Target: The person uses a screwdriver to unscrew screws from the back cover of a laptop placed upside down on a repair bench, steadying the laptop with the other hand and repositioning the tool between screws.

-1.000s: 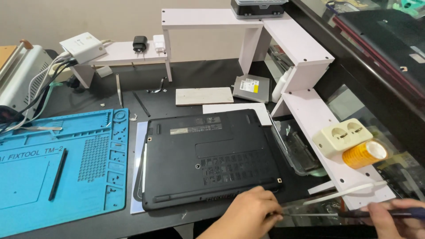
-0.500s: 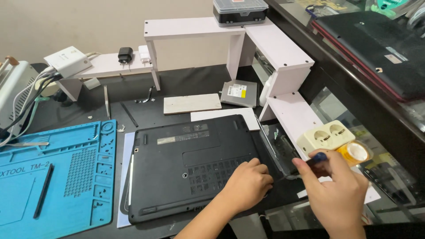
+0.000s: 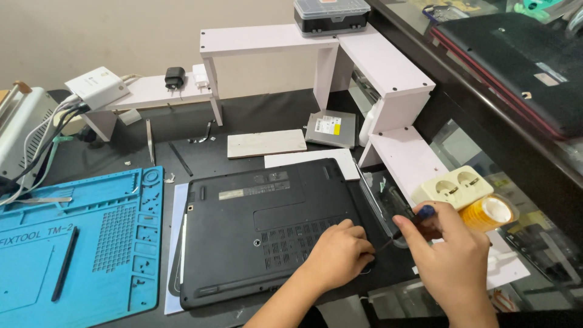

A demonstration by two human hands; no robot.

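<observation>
Dark, matte and crowded, the table (image 3: 255,124) carries the whole job beneath a white stepped shelf (image 3: 364,54) set against a plain beige wall.

Largest item: a black laptop (image 3: 261,225), lid shut and turned bottom-up, lying on white paper at the table centre. Its base is textured plastic with vent slots, a rectangular access panel and small screw holes.

Left of it lies a blue silicone work mat (image 3: 79,243), moulded into many small trays, with a thin black tool on it. Behind the laptop sit a flat grey optical drive (image 3: 331,129) and a pale rectangular slab.

The left hand (image 3: 337,255) presses flat on the laptop's near right corner, fingers spread, gripping nothing. The right hand (image 3: 452,255) has its grip closed around a slim screwdriver (image 3: 410,222) with a dark handle and blue cap, tip angled toward the same corner.

Judged step: working a screw at the right edge of the base. The next move calls for seating the tip squarely and holding the case steady.

Smallest items: a cream double socket (image 3: 461,185) and a yellow tape roll (image 3: 492,212), just beside the right hand.
</observation>
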